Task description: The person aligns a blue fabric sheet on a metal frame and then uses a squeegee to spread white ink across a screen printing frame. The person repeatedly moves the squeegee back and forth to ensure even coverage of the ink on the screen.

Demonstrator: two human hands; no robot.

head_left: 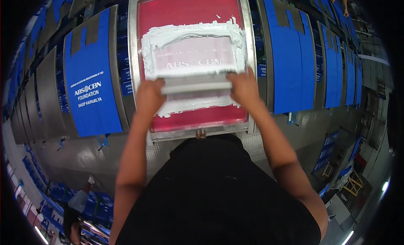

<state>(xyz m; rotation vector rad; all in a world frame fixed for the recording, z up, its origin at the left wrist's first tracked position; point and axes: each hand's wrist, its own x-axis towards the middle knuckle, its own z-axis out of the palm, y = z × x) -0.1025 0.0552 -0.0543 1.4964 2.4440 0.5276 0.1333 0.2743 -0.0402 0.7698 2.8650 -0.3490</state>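
Observation:
In front of me lies a screen-printing frame with metal edges and a red mesh. White ink makes a thick, ragged border around a paler stencil area with lettering. My left hand and my right hand are closed on the two ends of a squeegee, which spans the mesh crosswise just below the lettering. A band of ink runs along the squeegee's far side. The squeegee is slightly blurred, and its blade is hard to make out.
Blue cut fabric pieces lie on grey boards on both sides; the left piece bears white print, the right piece shows none. A metal hinge clamp sits at the frame's near edge. Other people appear at lower left and upper right.

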